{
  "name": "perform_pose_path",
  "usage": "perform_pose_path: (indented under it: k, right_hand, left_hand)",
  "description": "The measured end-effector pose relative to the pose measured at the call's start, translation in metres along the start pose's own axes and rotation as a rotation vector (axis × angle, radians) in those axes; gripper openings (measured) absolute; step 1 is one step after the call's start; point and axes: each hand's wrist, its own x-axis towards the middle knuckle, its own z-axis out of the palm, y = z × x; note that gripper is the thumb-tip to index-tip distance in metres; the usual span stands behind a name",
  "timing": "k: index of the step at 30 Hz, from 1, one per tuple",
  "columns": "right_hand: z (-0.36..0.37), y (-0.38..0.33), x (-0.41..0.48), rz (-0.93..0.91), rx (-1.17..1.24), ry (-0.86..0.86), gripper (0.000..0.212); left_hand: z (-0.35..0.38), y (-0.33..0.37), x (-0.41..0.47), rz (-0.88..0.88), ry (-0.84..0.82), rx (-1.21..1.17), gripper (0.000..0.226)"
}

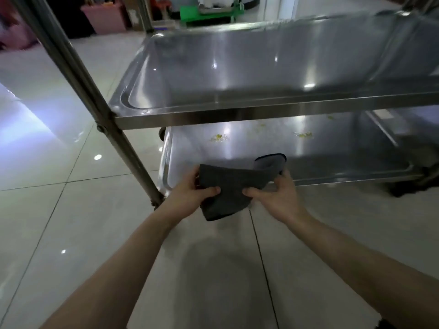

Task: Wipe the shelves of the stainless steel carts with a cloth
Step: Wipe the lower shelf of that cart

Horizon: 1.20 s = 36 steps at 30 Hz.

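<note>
A: Cloth?
B: My left hand (190, 194) and my right hand (275, 198) each pinch the grey cloth (234, 186), in the air at the lower shelf's (337, 150) front lip.
A: Contents?
B: Yellow scraps (218, 137) lie in it, far side; upper shelf (261, 62) overhangs.

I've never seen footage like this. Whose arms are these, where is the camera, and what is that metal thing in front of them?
There is no machine here. These are a person's two bare arms, filmed by a single wide-angle camera worn on the head, looking forward and down. The left hand and the right hand both grip a dark grey cloth, held up between them. In front of them stands a stainless steel cart on a tiled floor. Its upper shelf is shiny. The lower shelf has small yellow specks on it, farther back than the cloth.
</note>
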Motion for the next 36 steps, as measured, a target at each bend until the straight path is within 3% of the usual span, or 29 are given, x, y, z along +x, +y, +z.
perform_pose_path:
  k: [4, 7, 9, 11, 13, 16, 19, 24, 27, 30, 33, 36]
  right_hand:
    - [-0.008, 0.007, 0.002, 0.008, -0.039, -0.072, 0.034]
    - [-0.003, 0.008, -0.008, -0.102, -0.019, -0.042, 0.016]
    - [-0.003, 0.0, -0.003, -0.162, -0.067, 0.044, 0.022]
    - [-0.002, -0.013, 0.018, -0.156, -0.143, 0.097, 0.043]
    - [0.0, -0.021, 0.041, -0.069, -0.305, -0.036, 0.062]
    - [0.013, -0.001, 0.054, 0.037, -0.621, -0.346, 0.07]
    - [0.032, 0.032, 0.042, -0.028, -1.041, -0.573, 0.058]
    - [0.058, 0.052, 0.047, -0.23, -0.902, -0.322, 0.037]
    - [0.085, 0.045, 0.072, -0.41, -0.776, -0.114, 0.033]
    - [0.118, 0.037, 0.108, -0.45, -0.807, -0.079, 0.053]
    - [0.142, 0.05, 0.133, -0.337, -0.95, -0.172, 0.078]
    - [0.158, 0.08, 0.137, -0.256, -1.038, -0.203, 0.084]
  left_hand:
    - [0.015, 0.0, -0.006, 0.092, 0.095, 0.206, 0.049]
    - [0.016, 0.011, -0.012, 0.238, 0.137, 0.287, 0.043]
    - [0.014, 0.022, -0.007, 0.362, 0.231, 0.384, 0.026]
    - [0.011, 0.03, 0.008, 0.395, 0.387, 0.439, 0.018]
    - [0.007, 0.034, 0.026, 0.292, 0.426, 0.502, 0.03]
    - [0.004, 0.014, 0.041, -0.045, 0.232, 0.712, 0.069]
    - [-0.007, -0.013, 0.041, -0.142, 0.11, 0.816, 0.057]
    - [-0.041, -0.025, 0.039, -0.221, 0.153, 0.741, 0.046]
    - [-0.049, -0.042, 0.032, -0.186, 0.156, 0.843, 0.045]
    - [-0.049, -0.064, 0.028, -0.108, 0.113, 0.959, 0.063]
    - [-0.049, -0.072, 0.034, -0.119, 0.109, 0.992, 0.106]
    - [-0.054, -0.068, 0.062, -0.193, 0.083, 1.045, 0.143]
